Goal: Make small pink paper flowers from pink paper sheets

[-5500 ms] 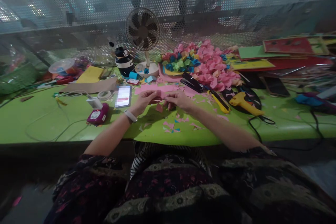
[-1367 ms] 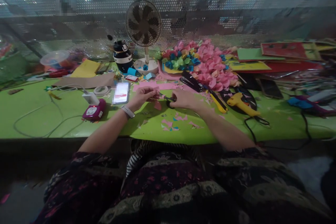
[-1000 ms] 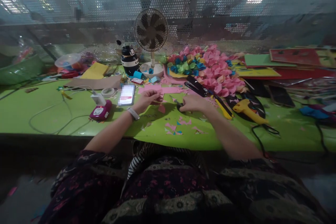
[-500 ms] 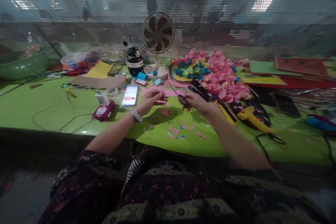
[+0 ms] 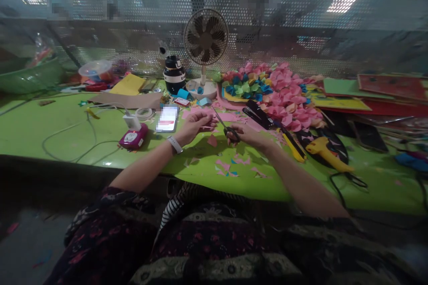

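A craft workspace, shown by the paper scraps [image 5: 222, 165], glue gun [image 5: 327, 155] and stapler [image 5: 257, 115] on a green table [image 5: 160, 160].

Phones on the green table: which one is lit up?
The grey-rimmed phone near the left hand: its screen glows white. The black phone on the right is dark.

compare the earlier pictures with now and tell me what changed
The right hand has moved rightward, away from the left hand, taking the scissors clear of it; their blades now point forward, away from the person. The left hand still pinches pink paper. The stapler, yellow glue gun and fan stayed put.
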Available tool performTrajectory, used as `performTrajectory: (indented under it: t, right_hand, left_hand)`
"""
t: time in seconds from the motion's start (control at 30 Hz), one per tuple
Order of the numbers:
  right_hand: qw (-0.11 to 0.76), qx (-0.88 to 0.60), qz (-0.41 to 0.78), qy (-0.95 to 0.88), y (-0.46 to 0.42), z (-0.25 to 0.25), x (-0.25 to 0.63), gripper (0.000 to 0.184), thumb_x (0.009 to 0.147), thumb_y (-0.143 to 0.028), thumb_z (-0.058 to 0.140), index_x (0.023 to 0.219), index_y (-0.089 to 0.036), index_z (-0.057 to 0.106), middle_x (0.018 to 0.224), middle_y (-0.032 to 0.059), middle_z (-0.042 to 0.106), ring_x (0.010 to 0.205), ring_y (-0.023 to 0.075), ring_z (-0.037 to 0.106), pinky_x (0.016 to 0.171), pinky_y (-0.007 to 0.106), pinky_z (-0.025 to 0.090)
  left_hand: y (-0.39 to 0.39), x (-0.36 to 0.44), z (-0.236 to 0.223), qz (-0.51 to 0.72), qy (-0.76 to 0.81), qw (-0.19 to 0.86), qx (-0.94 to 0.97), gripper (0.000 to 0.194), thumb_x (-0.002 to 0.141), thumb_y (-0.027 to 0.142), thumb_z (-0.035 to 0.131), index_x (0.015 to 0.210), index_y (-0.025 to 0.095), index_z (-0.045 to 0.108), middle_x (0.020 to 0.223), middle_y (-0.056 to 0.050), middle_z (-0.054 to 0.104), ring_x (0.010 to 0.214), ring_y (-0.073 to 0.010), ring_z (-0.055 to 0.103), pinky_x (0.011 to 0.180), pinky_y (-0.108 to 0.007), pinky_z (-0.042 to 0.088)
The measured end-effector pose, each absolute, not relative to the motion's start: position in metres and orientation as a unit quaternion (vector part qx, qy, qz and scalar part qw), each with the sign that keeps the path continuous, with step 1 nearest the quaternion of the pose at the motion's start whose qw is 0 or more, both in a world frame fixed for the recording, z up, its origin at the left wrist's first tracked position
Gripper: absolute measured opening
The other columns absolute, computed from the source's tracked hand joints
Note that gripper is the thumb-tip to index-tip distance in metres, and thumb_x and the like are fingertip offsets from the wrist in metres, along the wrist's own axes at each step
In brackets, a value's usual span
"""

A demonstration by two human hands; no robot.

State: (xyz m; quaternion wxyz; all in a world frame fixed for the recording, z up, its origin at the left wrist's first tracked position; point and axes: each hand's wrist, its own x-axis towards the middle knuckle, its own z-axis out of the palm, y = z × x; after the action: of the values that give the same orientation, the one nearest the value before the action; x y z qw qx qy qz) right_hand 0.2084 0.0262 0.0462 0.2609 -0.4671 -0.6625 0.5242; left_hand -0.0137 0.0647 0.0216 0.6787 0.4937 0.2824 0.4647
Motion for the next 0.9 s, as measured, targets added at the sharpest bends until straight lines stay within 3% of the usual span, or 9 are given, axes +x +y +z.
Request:
performTrajectory:
  t: [0.4, 0.9]
  right_hand:
    - [0.253, -0.453, 0.518, -0.680, 0.0306, 0.0382, 0.2104, 0.056, 0.065, -0.068, 0.076, 0.082, -0.019, 0.056, 0.071, 0.0023, 0.067, 0.063, 0.0143, 0.060, 0.058, 0.028, 0.048]
    - [0.272, -0.499, 0.408, -0.715, 0.0271, 0.0425, 0.2067, 0.058, 0.066, -0.077, 0.066, 0.073, -0.020, 0.053, 0.064, -0.0005, 0.056, 0.058, 0.0127, 0.046, 0.053, 0.027, 0.033]
  left_hand:
    - [0.0629, -0.0124, 0.0203, 0.452, 0.288, 0.681, 0.499, 0.031, 0.077, 0.034, 0.083, 0.090, 0.011, 0.067, 0.085, -0.008, 0.076, 0.075, -0.0142, 0.073, 0.076, -0.028, 0.059]
    - [0.0610, -0.0101, 0.0209, 0.465, 0.296, 0.695, 0.462, 0.021, 0.081, 0.026, 0.079, 0.088, 0.011, 0.066, 0.084, -0.007, 0.076, 0.074, -0.0123, 0.072, 0.076, -0.026, 0.058]
